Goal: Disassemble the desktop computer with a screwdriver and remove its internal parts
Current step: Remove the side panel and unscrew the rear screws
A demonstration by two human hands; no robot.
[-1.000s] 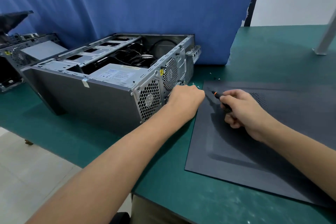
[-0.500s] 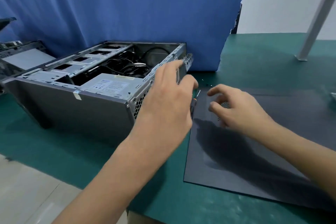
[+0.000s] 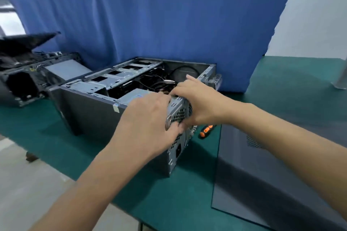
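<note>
Head view: desktop computer case lies on its side on the green table, open face up, with drive bays and a tangle of black cables showing inside. At its near rear corner sits the grey power supply, perforated grille facing the camera. Both hands are on it. The left hand grips from the left, fingers curled over the top and thumb across the grille face. The right hand grips from the right, fingers hooked over the top edge and index finger stretched toward the cables. Motion blur makes it impossible to tell whether the unit is seated in the case or already raised. An orange-and-black screwdriver lies on the table just beside the case's rear right corner, untouched. Right of that, the dark side panel lies flat on the table, vent holes visible. A second opened computer is at far left. A blue curtain hangs behind the table.
</note>
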